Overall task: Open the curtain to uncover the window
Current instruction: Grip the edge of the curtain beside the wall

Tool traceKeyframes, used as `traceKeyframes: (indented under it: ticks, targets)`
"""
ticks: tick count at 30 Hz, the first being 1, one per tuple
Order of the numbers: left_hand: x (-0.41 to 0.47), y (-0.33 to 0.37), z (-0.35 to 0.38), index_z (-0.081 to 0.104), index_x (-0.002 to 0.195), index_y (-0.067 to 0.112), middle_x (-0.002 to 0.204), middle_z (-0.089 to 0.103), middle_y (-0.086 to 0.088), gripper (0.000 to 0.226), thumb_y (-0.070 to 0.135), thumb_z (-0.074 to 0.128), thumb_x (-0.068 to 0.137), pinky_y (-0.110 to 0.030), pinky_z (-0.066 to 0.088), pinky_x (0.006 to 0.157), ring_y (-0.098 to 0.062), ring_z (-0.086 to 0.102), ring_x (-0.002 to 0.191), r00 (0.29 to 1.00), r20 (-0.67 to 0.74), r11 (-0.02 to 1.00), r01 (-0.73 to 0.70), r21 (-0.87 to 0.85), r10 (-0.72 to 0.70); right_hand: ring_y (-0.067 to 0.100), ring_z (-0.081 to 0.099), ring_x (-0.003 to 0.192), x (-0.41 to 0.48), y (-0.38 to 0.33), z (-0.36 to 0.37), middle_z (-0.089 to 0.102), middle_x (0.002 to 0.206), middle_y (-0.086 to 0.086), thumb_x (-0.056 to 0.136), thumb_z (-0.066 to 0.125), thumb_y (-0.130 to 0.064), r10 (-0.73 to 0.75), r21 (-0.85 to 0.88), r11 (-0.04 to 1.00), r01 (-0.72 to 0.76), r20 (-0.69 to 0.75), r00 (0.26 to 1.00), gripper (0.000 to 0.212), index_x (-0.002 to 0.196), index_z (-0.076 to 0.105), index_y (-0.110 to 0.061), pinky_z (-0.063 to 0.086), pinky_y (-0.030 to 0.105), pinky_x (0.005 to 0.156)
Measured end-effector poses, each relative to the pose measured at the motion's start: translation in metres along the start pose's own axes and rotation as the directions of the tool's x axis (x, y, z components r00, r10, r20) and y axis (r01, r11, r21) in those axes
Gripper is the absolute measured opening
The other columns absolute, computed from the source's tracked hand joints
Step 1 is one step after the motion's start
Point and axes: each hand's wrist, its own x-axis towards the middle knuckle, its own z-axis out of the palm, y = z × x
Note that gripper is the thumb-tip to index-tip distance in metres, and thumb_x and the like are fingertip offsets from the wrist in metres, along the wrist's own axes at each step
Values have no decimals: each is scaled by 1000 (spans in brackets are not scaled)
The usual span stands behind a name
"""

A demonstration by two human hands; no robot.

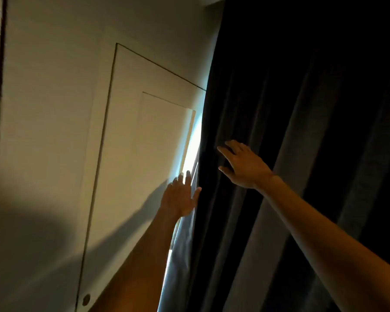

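Reach step judged in hand. Dark curtain hangs drawn at right, daylight leaking at its edge. Left hand and right hand spread, grasping nothing. Next: edge to be gripped, swept aside.

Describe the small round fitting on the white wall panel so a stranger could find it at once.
Start at the dark curtain that fills the right half of the view, then move left to the tall white wall panel outlined by a thin dark line. Follow that line down its left side to the bottom of the frame. There sits the small round fitting, the only dark spot on the pale wall.
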Motion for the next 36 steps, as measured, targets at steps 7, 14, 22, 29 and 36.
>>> traceKeyframes:
  ticks: [7,14,22,29,36]
  targets:
    - [47,-19,66,10,151,11,153,29,-17,72,56,24,96,-44,33,108,-34,36,134,993,-21,953,102,-284,-112,29,37,141,107,0,11,45,147,13,98,48,-46,-402,-349,867,355,-70,913,53,141,51,-15,23,37,116]
    - [57,-31,112,26,147,15,142,45,-10,75,65,26,91,-37,35,105,-25,43,127,970,-200,884,31,-466,-139,34,57,122,172,-5,34,61,131,17,90,55,-54,-412,-454,783,425,134,901,56,125,65,-12,37,44,110]
    - [78,-18,135,46,129,11,114,54,-10,58,53,39,89,-40,46,88,-27,52,103,967,-190,856,47,-515,-167,25,45,135,189,15,57,55,139,10,89,40,-72,-393,-517,730,447,218,893,73,137,57,-19,17,40,121]
    - [89,-14,135,48,90,14,85,60,-11,24,36,40,94,-44,50,64,-33,59,72,982,-153,825,5,-565,-111,25,60,113,200,32,55,69,112,12,83,45,-75,-351,-660,626,415,236,906,70,103,74,-14,26,40,117]
    - [87,-24,132,48,90,16,52,49,-3,13,29,47,89,-33,42,44,-30,48,42,970,-197,853,21,-522,-144,26,66,89,213,43,46,72,84,8,83,41,-77,-425,-666,631,397,131,895,72,80,75,-14,36,38,110]
